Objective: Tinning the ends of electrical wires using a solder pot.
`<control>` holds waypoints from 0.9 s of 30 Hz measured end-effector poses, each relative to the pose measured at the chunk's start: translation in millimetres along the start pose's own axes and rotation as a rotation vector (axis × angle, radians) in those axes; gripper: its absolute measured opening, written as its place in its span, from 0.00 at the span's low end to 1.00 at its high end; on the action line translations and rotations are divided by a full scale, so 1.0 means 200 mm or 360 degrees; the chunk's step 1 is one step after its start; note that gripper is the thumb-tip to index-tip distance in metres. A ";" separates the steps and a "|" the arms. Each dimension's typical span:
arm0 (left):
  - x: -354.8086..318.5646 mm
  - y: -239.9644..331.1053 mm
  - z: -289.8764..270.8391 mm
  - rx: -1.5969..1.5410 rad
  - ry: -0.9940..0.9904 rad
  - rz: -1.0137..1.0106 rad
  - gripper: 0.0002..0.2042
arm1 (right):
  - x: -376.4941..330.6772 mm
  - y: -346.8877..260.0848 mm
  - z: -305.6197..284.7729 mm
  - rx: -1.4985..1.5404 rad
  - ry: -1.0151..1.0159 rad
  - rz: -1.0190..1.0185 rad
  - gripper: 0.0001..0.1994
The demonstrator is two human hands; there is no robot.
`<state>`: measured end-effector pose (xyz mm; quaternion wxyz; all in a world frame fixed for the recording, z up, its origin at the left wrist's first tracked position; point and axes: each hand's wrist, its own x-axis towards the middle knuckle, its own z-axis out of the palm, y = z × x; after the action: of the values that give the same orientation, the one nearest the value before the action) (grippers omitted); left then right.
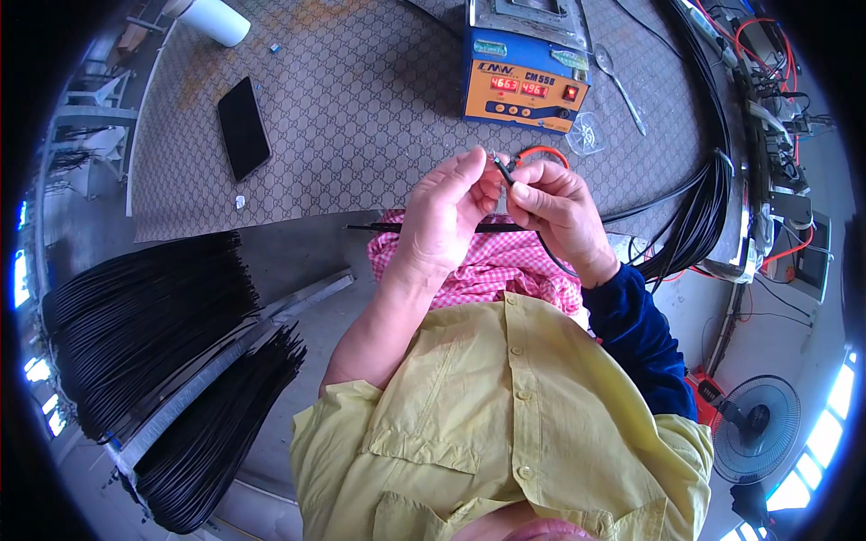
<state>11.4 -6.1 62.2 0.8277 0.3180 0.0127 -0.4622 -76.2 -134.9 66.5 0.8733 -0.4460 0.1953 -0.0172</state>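
Above the table's near edge, my right hand [561, 209] pinches a black cable [505, 169] between thumb and fingers. My left hand [449, 200] is closed at the stripped end of the same cable, where thin bare or pale wires show small between the fingertips. Just beyond the right fingers curves an orange-red handle or loop [543, 152]; its tool, if any, is hidden. Past my hands stands a blue and orange solder pot [516, 95] with lit red displays. A straight black cable length [370, 227] lies below my wrists, across the pink checked cloth [478, 270] on my lap.
A dark phone [244, 129] and a white cup [216, 22] are on the patterned table [361, 108]. A spoon [622, 90] and a small clear dish [586, 133] lie right of the pot. Thick black cable coils [695, 225] hang at the right edge; cut cable bundles [153, 316] rest at left.
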 end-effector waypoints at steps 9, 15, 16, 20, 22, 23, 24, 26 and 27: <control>0.04 0.01 0.03 -0.0157 0.0036 -0.0103 0.12 | 0.02 -0.20 0.03 -0.0367 0.0202 -0.0255 0.05; 0.05 -0.06 -0.07 -0.0107 0.0077 -0.0132 0.11 | 0.28 -0.51 -0.08 -0.1338 0.0424 -0.0763 0.06; 0.05 -0.06 -0.08 -0.0139 0.0083 -0.0153 0.10 | 0.33 -0.55 -0.10 -0.1475 0.0490 -0.0796 0.06; 0.07 -0.11 -0.15 -0.0143 0.0217 -0.0209 0.08 | 0.52 -0.66 -0.20 -0.1962 0.0644 -0.0930 0.07; 0.07 -0.12 -0.16 -0.0121 0.0274 -0.0203 0.08 | 0.59 -0.68 -0.22 -0.2211 0.0651 -0.1020 0.07; 0.07 -0.12 -0.16 -0.0111 0.0303 -0.0200 0.08 | 0.62 -0.69 -0.22 -0.2335 0.0655 -0.1064 0.07; 0.07 -0.12 -0.17 -0.0115 0.0332 -0.0210 0.08 | 0.64 -0.69 -0.21 -0.2352 0.0673 -0.1025 0.07; 0.07 -0.12 -0.18 -0.0112 0.0331 -0.0214 0.08 | 0.68 -0.70 -0.23 -0.2552 0.0630 -0.1088 0.07; 0.07 -0.12 -0.19 -0.0112 0.0334 -0.0219 0.08 | 0.70 -0.70 -0.24 -0.2650 0.0607 -0.1114 0.07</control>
<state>11.5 -5.7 15.8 0.7988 0.3338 0.1371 -0.4813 57.1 -284.9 106.4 0.1689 -0.9534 0.1393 -0.2074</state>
